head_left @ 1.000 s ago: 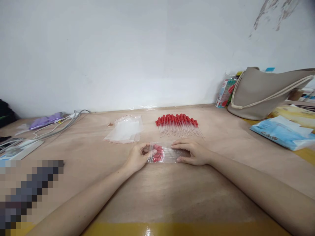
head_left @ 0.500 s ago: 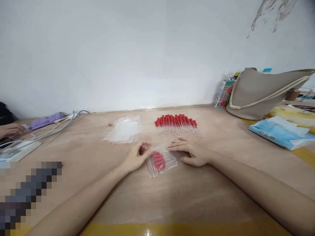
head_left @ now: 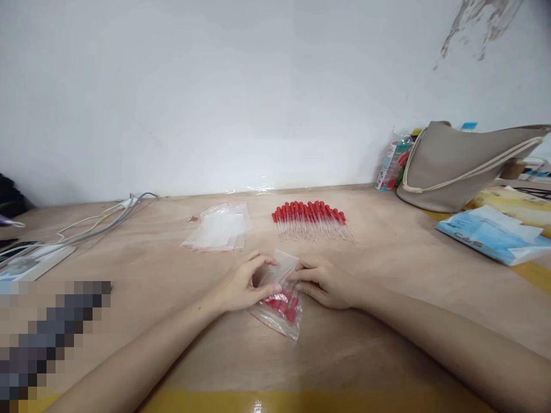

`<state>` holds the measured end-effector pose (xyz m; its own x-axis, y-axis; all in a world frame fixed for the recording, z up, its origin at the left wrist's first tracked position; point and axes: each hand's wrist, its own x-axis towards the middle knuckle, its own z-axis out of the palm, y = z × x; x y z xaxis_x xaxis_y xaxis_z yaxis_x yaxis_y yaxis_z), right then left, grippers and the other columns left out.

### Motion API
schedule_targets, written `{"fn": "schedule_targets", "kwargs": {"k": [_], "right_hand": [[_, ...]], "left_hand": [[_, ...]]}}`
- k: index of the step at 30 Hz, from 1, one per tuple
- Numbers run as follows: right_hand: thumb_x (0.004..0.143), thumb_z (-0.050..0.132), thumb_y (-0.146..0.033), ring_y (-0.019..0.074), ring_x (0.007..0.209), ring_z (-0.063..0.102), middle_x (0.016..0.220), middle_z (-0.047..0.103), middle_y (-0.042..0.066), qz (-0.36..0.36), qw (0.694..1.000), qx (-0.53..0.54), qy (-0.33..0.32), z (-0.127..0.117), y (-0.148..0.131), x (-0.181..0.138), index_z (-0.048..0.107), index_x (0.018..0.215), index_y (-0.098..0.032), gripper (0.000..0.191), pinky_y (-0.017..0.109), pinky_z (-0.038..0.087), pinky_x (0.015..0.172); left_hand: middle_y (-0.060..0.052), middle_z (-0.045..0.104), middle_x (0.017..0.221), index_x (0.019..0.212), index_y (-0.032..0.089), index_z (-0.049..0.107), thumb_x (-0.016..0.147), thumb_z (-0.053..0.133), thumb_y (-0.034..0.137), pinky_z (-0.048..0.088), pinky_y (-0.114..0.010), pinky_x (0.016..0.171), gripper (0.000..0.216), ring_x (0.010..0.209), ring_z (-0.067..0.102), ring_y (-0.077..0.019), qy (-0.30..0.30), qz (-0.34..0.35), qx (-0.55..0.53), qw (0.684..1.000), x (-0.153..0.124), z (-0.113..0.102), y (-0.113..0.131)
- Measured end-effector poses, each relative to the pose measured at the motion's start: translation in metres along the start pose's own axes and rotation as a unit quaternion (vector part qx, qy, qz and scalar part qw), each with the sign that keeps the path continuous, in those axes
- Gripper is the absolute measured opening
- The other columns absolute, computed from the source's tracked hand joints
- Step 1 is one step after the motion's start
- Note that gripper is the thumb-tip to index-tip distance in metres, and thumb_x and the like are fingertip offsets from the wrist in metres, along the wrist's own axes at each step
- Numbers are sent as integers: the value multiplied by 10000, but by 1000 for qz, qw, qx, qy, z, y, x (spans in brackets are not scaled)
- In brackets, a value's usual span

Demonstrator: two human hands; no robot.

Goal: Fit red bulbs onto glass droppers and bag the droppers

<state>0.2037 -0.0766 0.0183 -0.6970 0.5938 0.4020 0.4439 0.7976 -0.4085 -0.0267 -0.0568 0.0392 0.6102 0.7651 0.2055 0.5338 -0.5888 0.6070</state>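
A clear zip-lock bag (head_left: 284, 261) lies on the table between my hands, with several red-bulbed droppers (head_left: 283, 307) inside. The bulbs point towards me, and the stems are largely hidden by glare and fingers. My left hand (head_left: 245, 285) grips the left side of the bag, thumb on top near the bulbs and fingers curled at the far part. At the opposite edge, my right hand (head_left: 328, 281) has its bent fingers closed on the plastic. Beyond them a row of loose droppers (head_left: 307, 211) lies side by side, red bulbs away from me. To its left is a pile of flat bags (head_left: 219, 226).
Cables (head_left: 116, 215) and a white power strip (head_left: 41, 261) lie at the left. On the right stand a grey handbag (head_left: 456, 163), a clear printed package (head_left: 392, 163) and a blue tissue pack (head_left: 486, 232). A white wall (head_left: 215, 103) rises behind the table.
The filled bag has turned, so its bulbs moved from the left to the side nearest me. Both hands shifted nearer to me around it. At far left, another person's hand and a purple bundle left view.
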Motion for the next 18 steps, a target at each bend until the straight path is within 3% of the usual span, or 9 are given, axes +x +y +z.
{"fn": "schedule_targets", "kwargs": {"k": [3, 7, 10, 14, 18], "right_hand": [[848, 418, -170, 166, 918, 535, 995, 582, 78, -13, 999, 15, 29, 2, 4, 0, 575, 1068, -194, 271, 316, 442, 809], [841, 427, -182, 182, 917, 533, 978, 581, 84, 20, 997, -15, 78, 4, 13, -2, 592, 1022, -194, 245, 351, 439, 817], [832, 456, -215, 192, 880, 538, 933, 583, 87, 47, 993, -42, 103, 3, 21, -5, 610, 987, -192, 219, 364, 444, 789], [832, 461, -227, 183, 849, 542, 917, 577, 85, 56, 993, -41, 99, 1, 28, -8, 617, 970, -191, 212, 348, 453, 759], [836, 450, -221, 179, 838, 541, 906, 575, 78, 59, 994, -48, 84, 0, 28, -8, 619, 970, -192, 218, 340, 452, 755]], "left_hand": [[-101, 442, 1279, 1226, 229, 463, 733, 565, 449, 345, -374, 968, 549, 1165, 421, -249, -51, 64, 51, 995, -4, 5, 13], [-111, 234, 1428, 1369, 227, 243, 761, 497, 524, 245, -440, 1033, 723, 1296, 235, -290, -131, 49, 136, 981, -13, 9, 23], [-124, 272, 1408, 1337, 204, 326, 784, 452, 538, 217, -447, 1039, 658, 1297, 225, -300, -116, 24, 186, 975, -15, 6, 17], [-146, 333, 1377, 1289, 162, 403, 825, 403, 499, 252, -419, 1025, 573, 1275, 285, -288, -74, -14, 226, 971, -5, -3, -8], [-128, 401, 1335, 1253, 188, 444, 861, 359, 435, 292, -401, 996, 471, 1216, 378, -271, -44, 27, 256, 965, 19, -11, -35]]}}
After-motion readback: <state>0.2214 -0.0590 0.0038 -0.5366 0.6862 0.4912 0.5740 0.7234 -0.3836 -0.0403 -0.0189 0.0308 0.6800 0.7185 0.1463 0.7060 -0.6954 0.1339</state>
